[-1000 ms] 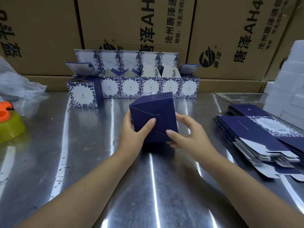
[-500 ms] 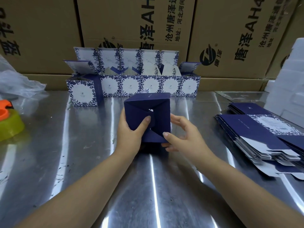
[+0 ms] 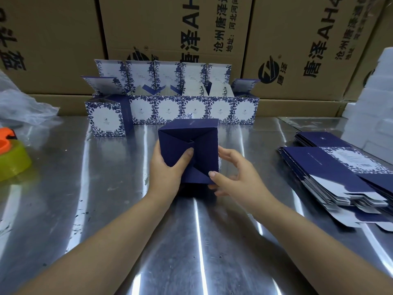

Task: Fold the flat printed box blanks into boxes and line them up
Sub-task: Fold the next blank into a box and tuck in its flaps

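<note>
Spanning the whole top of the frame: brown shipping cartons (image 3: 174,28) printed in black, standing side by side. Stretching below them to the bottom edge, a shiny steel table (image 3: 63,209). Rising at the right edge, white foam blocks (image 3: 374,103), piled up. Lying at centre right, just beside the foam, a fanned stack of flat box blanks (image 3: 319,165), navy with white floral panels. Standing in the upper centre against the cartons, a row of folded boxes (image 3: 193,109) with lids open, touching side to side, the leftmost one sitting a little nearer the camera. Slumping at the left edge, a clear plastic bag (image 3: 21,103). Being held in the centre of the frame, in front of the row — a navy box (image 3: 204,141), its interlocking flaps facing the camera; whether touching the table or not, impossible to tell. Gripping its left side, the left hand (image 3: 168,173), thumb pressing the flaps. Curling round its right edge, the right hand (image 3: 236,177), thumb on the lower right corner. Sitting at far left, below the bag, a yellow-green tape roll (image 3: 10,160) with an orange part.
</note>
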